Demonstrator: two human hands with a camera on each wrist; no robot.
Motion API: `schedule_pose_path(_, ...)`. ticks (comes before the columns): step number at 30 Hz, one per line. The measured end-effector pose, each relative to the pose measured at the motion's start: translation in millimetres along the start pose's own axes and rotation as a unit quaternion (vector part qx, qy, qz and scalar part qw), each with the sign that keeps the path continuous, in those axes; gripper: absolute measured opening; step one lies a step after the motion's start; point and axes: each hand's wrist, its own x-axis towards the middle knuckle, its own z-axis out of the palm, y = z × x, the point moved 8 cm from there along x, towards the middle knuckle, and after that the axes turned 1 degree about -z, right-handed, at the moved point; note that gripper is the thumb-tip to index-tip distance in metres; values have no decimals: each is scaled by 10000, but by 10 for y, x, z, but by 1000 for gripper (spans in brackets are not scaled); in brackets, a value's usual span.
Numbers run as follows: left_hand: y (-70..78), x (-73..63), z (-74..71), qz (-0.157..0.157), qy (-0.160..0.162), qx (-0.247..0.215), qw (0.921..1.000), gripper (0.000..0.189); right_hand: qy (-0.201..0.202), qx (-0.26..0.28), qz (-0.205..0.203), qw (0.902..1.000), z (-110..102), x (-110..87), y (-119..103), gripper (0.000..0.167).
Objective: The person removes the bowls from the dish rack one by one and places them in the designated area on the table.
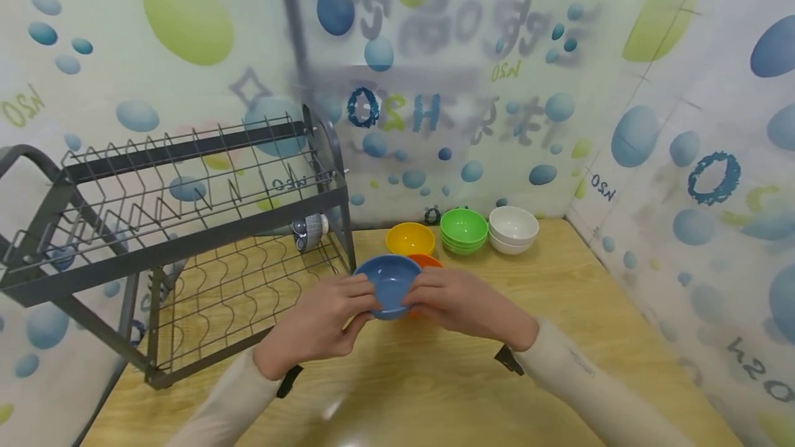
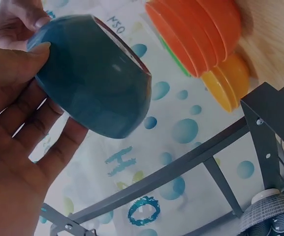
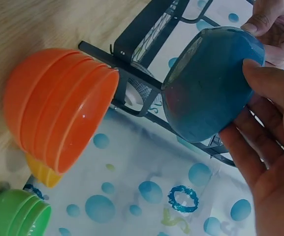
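A blue bowl (image 1: 390, 286) is held up above the table, its inside facing the head camera. My left hand (image 1: 326, 316) pinches the left side of its rim between thumb and fingers. On the opposite side my right hand (image 1: 462, 302) grips it the same way. Both wrist views show the bowl's smooth outer wall (image 2: 92, 73), with a thumb pressed on it. Just behind the bowl, a stack of orange bowls (image 3: 58, 105) stands on the table, mostly hidden in the head view.
Yellow bowls (image 1: 410, 239), stacked green bowls (image 1: 464, 230) and white bowls (image 1: 513, 228) line the back of the wooden table (image 1: 546, 364). A dark two-tier dish rack (image 1: 186, 219) stands left, with patterned bowls (image 1: 308, 233) on its lower tier. Patterned sheets (image 1: 459, 157) enclose the table.
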Motion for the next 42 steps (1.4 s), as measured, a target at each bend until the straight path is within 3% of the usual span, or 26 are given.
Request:
schedule_pose_path(4,28,60,40,107,34,-125,9999,11,164,-94,-58,9998,-57,-76,-12,21)
schedule_pose_path(9,-20,94,27,108,190,-653,9976,16,282,-115,-31,9995,-68,-124,10,21)
schedule_pose_path(14,-174,119,-22,-31,585,-1425,9881,22,368,-2,138,9992,-72,-166,92,24)
schedule_pose_path(18,-369,107,-89,-434,1102,-1812,9763,24,563,120,279,9980,-110,-238,199,26)
schedule_pose_path(22,-602,60,-148,-1004,1579,-1834,9651,30,860,44,428,9954,-172,-331,324,27)
schedule_pose_path(27,-864,-21,-171,-1690,1934,-1785,9498,30,1006,-92,718,9923,-207,-466,495,27)
schedule_pose_path(31,-1057,-90,-153,-2234,2247,-1944,9283,27,1045,-215,1009,9892,-209,-599,646,27)
schedule_pose_path(33,-1149,-136,-128,-2492,2459,-2179,9110,27,1031,-285,1181,9872,-198,-666,715,26)
schedule_pose_path(38,-1371,-255,-3,-3214,2879,-2794,8578,29,871,-467,1632,9816,-125,-823,868,23)
schedule_pose_path(42,-1516,-301,128,-3693,2878,-3075,8284,38,777,-616,1861,9775,-49,-939,950,21)
